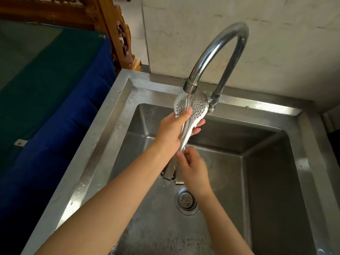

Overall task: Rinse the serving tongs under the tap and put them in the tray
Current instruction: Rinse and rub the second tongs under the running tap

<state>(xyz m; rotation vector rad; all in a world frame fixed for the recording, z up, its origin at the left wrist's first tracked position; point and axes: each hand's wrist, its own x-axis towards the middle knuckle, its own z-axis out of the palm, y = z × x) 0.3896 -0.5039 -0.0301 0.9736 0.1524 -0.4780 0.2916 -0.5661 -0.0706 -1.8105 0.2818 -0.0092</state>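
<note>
Tongs [191, 115] under tap [217, 52], over sink [257, 162]

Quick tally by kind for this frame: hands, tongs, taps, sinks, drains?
Hands: 2, left hand and right hand
Serving tongs: 1
Tap: 1
Sink: 1
Drain: 1
Total: 6

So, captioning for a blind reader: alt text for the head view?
Two bare hands, left hand and right hand, hold perforated steel serving tongs under a running curved chrome tap over a stainless steel sink.
</note>
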